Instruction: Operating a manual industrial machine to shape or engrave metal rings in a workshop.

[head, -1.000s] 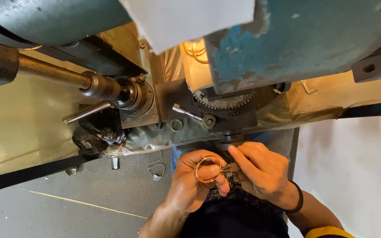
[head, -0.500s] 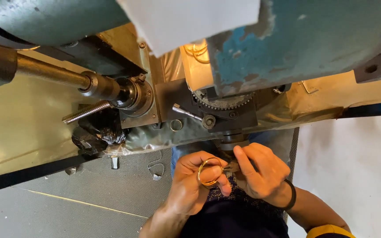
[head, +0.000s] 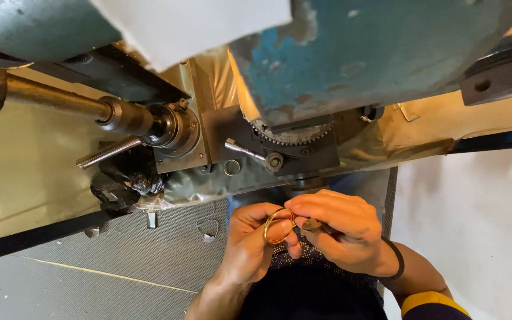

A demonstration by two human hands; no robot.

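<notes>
A thin gold ring (head: 278, 226) is pinched between the fingers of the left hand (head: 255, 243), close to the person's body.

The right hand (head: 342, 228) closes on a small dark tool (head: 313, 224) whose tip sits just beside the ring. Above both hands stands a worn blue machine (head: 351, 53) with a toothed gear (head: 291, 135), a steel shaft (head: 60, 102) and a threaded rod (head: 108, 152). A small ring (head: 232, 167) rests on the machine's base.
</notes>
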